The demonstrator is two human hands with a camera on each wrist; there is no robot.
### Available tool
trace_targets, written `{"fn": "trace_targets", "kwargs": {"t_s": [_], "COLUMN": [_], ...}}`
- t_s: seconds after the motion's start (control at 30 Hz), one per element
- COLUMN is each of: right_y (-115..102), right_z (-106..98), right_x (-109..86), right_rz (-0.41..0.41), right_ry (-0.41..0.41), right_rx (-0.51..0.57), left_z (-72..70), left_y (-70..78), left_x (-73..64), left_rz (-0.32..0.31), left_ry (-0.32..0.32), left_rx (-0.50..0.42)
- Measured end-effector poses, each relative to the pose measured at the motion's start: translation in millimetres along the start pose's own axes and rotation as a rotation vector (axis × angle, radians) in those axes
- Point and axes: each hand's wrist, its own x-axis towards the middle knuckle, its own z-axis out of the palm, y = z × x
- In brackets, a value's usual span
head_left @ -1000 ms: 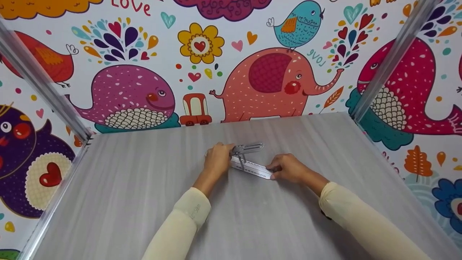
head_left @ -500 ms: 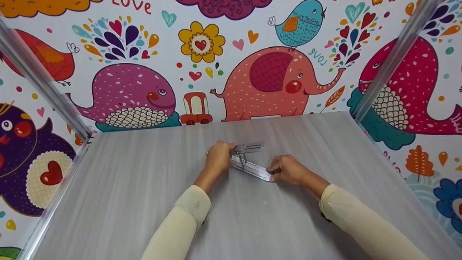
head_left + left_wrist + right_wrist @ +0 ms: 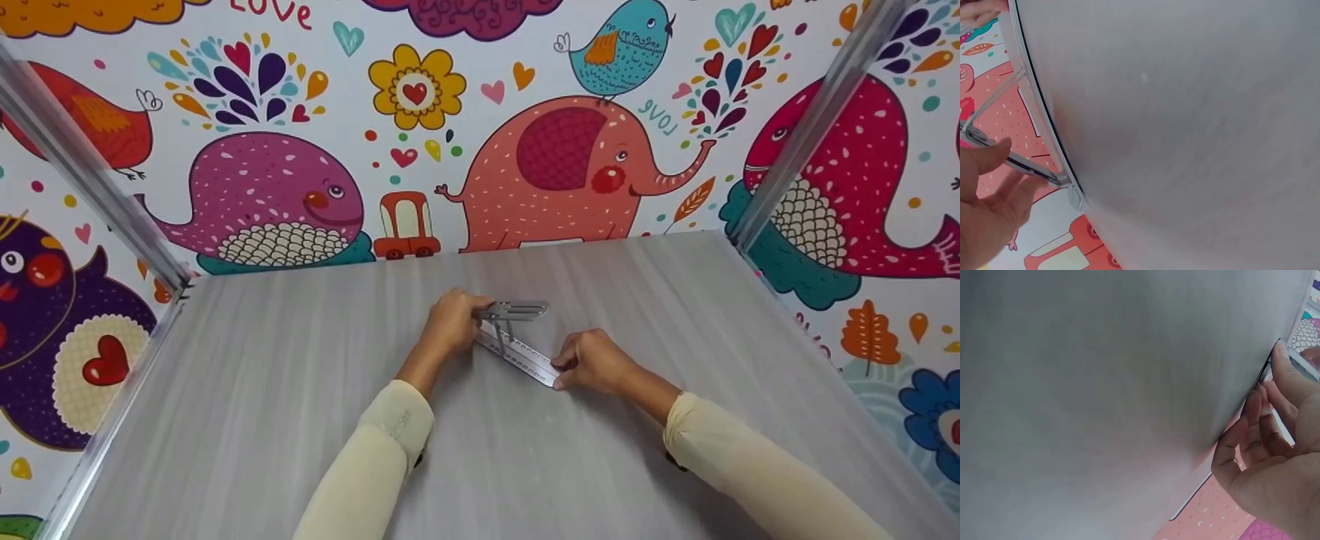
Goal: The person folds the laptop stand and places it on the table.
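A folding metal stand (image 3: 523,360) has a long, pale base strip with rows of slots, a grey upper bar (image 3: 525,307) raised above it and thin struts between the two. My left hand (image 3: 450,322) grips the hinged end. In the left wrist view, the thumb and fingers of that left hand (image 3: 988,214) pinch the upper bar (image 3: 1030,166). At the near right end of the base, my right hand (image 3: 596,360) pinches the strip between thumb and fingers. Most of the base is out of sight in the right wrist view, behind the right hand (image 3: 1275,472).
The stand is over a grey wood-grain table (image 3: 300,420). A wall (image 3: 480,67) printed with cartoon animals rises behind the table. Metal posts (image 3: 112,172) stand at the back corners, and a metal rail (image 3: 105,442) runs along the left edge.
The right end of the base has swung a little toward me, with my right hand moving along with it. My left hand keeps its grip and has barely shifted.
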Motion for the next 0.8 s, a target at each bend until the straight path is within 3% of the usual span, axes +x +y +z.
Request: {"fn": "trace_targets", "kwargs": {"t_s": [0.43,0.8], "right_y": [-24.3,-48.4], "right_z": [18.1,37.1], "right_x": [-9.5,-18.4], "right_rz": [0.106,0.221], "right_ry": [0.065,0.178], "right_rx": [0.022,0.023], "left_z": [0.1,4.1], "left_y": [-6.1,-7.7], "left_x": [6.5,13.5], "left_rz": [0.053,0.081], "left_ry": [-0.056,-0.114], "left_rx": [-0.037,-0.063]}}
